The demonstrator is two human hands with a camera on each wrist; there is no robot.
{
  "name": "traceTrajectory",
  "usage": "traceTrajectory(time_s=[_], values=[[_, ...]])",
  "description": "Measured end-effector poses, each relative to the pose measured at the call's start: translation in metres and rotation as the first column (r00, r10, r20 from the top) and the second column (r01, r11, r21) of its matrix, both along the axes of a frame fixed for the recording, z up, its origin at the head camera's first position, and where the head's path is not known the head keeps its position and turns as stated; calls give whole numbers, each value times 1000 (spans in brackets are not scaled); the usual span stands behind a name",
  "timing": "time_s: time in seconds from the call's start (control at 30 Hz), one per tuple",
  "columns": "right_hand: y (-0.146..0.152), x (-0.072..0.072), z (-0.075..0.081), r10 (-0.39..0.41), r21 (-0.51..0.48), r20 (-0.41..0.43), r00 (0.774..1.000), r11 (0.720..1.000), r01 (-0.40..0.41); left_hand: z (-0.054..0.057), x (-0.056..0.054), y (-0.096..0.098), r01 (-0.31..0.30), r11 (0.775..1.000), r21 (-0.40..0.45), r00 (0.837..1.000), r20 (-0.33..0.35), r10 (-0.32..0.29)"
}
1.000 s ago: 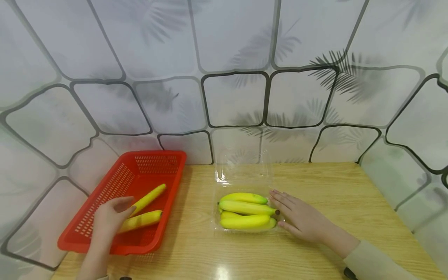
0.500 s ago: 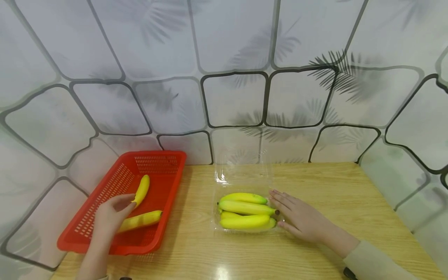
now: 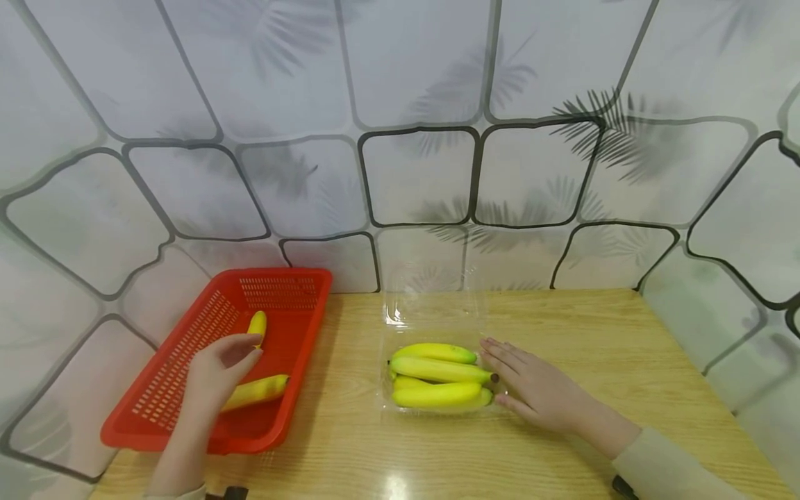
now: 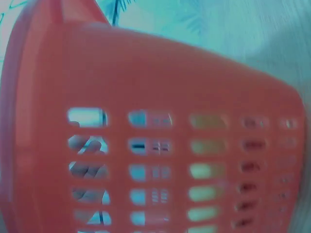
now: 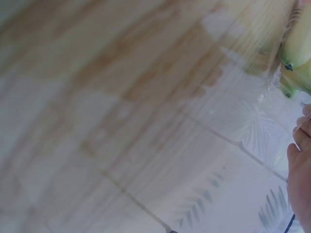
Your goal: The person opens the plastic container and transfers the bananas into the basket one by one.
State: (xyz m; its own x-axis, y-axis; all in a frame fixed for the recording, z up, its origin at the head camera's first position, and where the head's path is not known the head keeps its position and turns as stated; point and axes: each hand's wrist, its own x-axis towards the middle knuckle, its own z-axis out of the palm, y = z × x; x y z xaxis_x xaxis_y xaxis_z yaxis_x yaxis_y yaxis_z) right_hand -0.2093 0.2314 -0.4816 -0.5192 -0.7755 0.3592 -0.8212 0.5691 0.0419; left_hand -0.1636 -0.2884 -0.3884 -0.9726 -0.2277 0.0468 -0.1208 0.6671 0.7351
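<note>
My left hand (image 3: 215,371) is inside the red plastic basket (image 3: 306,347), its thumb and fingertips pinching one end of a banana (image 3: 257,323). Its fingers partly cover this banana. Below the hand, a second banana (image 3: 259,391) lies on the basket floor. In the left wrist view, the slotted basket wall (image 4: 146,73) blocks most of the scene, with bits of fingers and yellow showing through. My right hand (image 3: 540,385) rests with extended fingers against the right edge of a clear plastic clamshell box (image 3: 431,321). Several bananas (image 3: 437,371) lie side by side in the box.
Basket and clamshell both stand on a light wooden table (image 3: 562,458). The clamshell's transparent lid (image 3: 431,285) stands raised toward the patterned wall (image 3: 419,177) behind. Patterned panels also rise on the left and right sides.
The banana in my left hand has swung from slanting right to nearly straight away from me. The left hand has shifted right and slightly up in view. My right hand stays put.
</note>
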Motion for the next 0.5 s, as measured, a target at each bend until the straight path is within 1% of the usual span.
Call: traceTrajectory(time_s=[0.2, 0.5], values=[[0, -1, 0, 0, 4, -1, 1000, 1000, 0, 9, -2, 14, 48, 999, 21, 999, 4, -48], [1, -1, -1, 1, 5, 2, 1000, 1000, -1, 14, -3, 36, 107, 994, 22, 992, -64, -106]])
